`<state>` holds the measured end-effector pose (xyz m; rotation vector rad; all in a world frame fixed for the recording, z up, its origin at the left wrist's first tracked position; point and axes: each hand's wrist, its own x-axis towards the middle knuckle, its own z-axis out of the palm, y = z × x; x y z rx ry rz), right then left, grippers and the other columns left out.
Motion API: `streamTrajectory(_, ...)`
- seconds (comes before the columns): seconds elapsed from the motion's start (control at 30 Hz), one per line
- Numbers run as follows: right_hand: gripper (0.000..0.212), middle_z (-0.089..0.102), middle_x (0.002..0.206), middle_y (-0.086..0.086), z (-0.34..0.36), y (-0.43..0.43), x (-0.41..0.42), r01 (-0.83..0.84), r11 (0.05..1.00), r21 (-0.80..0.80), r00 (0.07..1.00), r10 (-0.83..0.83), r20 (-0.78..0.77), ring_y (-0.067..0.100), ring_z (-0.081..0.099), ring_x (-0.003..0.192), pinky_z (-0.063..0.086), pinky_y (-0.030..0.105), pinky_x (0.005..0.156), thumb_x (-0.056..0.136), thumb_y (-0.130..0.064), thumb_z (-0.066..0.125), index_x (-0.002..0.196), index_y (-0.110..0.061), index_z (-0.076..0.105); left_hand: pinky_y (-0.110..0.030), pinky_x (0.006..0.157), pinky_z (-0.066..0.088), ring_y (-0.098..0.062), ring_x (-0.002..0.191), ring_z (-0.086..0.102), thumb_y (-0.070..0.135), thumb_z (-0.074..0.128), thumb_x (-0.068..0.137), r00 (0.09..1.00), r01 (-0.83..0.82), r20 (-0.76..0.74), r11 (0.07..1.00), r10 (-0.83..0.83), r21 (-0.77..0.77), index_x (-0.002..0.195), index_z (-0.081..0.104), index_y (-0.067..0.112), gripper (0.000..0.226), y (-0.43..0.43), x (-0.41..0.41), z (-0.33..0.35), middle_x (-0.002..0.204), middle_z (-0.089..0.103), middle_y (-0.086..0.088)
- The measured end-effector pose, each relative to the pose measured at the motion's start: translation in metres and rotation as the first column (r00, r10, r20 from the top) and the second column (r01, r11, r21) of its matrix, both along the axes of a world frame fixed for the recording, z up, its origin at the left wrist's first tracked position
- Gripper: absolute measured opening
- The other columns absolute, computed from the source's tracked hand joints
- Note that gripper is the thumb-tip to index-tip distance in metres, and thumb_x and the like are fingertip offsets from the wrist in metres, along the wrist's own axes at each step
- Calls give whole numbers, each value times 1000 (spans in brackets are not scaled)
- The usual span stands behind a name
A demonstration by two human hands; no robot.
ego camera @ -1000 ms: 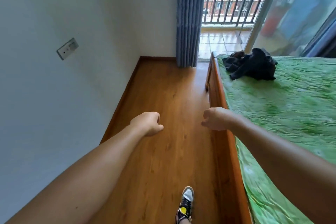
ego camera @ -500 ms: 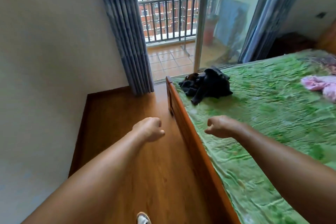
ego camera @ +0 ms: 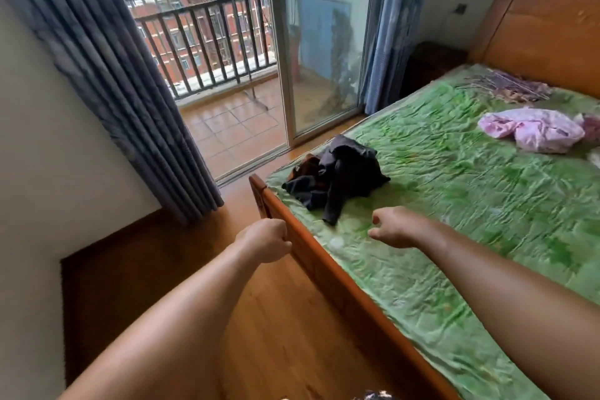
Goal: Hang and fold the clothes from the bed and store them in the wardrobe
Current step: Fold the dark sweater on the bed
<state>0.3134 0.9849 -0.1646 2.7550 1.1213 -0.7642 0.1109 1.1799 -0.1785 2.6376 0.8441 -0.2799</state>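
Two empty hands: left hand [ego camera: 264,240] fisted, right hand [ego camera: 394,227] loosely curled, now over the bed [ego camera: 454,269]; dark clothes [ego camera: 337,175] on it much nearer than a sec ago, so pickup prob. next.

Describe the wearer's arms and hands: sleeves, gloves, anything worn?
Both forearms are bare to the frame edge: no sleeves, watch or bands in view. The left hand and right hand wear no gloves; no rings or markings show.
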Motion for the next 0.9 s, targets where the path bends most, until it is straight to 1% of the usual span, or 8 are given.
streamTrajectory(0.13,46,63,132,7,-10,36,28,73,996,-47,997,-74,-28,28,59,118,49,34,91,94,-50,54,129,-21,61,-38,81,60,-17,93,65,39,59,89,993,106,-53,994,-107,-33,110,65,27,25,57,51,-4,106,67,6)
streamTrajectory(0.27,43,64,130,8,-31,69,75,159,985,-59,985,-163,-62,28,60,116,49,33,90,94,-49,56,125,-21,62,-39,84,58,-21,97,63,38,58,89,976,192,-94,981,-195,-39,113,63,25,28,102,115,-15,110,65,3)
streamTrajectory(0.37,37,65,126,8,-52,92,118,216,975,-56,970,-220,-100,28,61,113,51,34,91,92,-48,57,118,-22,64,-37,84,56,-22,101,61,36,57,91,958,252,-135,968,-252,-23,121,62,23,34,131,166,-26,113,64,0)
streamTrajectory(0.53,37,65,127,9,-82,131,195,258,961,-96,950,-270,-157,29,61,115,50,33,91,93,-44,57,118,-19,64,-43,80,58,-27,92,62,34,56,89,920,350,-187,937,-345,-5,110,65,12,31,172,248,-39,104,64,-8)
streamTrajectory(0.63,33,66,124,10,-92,153,232,277,955,-108,943,-292,-159,30,62,112,50,33,89,94,-43,55,115,-20,62,-39,76,56,-25,87,60,35,58,88,903,384,-203,923,-380,-19,108,64,15,29,196,288,-49,100,62,-5)
streamTrajectory(0.73,28,66,119,8,-100,172,260,282,953,-108,939,-297,-174,29,63,105,53,38,92,92,-44,54,110,-23,61,-36,74,54,-24,91,60,36,58,90,892,391,-217,918,-397,-69,115,63,19,30,221,324,-61,106,60,-4)
streamTrajectory(0.83,34,60,128,10,-113,193,283,271,956,-116,942,-288,-175,31,61,112,52,41,96,94,-41,51,121,-22,60,-33,76,49,-26,94,59,34,56,91,879,402,-231,908,-418,-114,119,61,22,31,243,363,-79,112,52,-6)
streamTrajectory(0.9,38,53,132,11,-126,206,296,271,955,-121,942,-289,-169,33,57,116,50,43,97,95,-39,50,129,-25,57,-33,83,50,-29,97,59,32,56,90,867,416,-226,895,-444,-164,126,59,25,37,257,390,-95,116,48,-8)
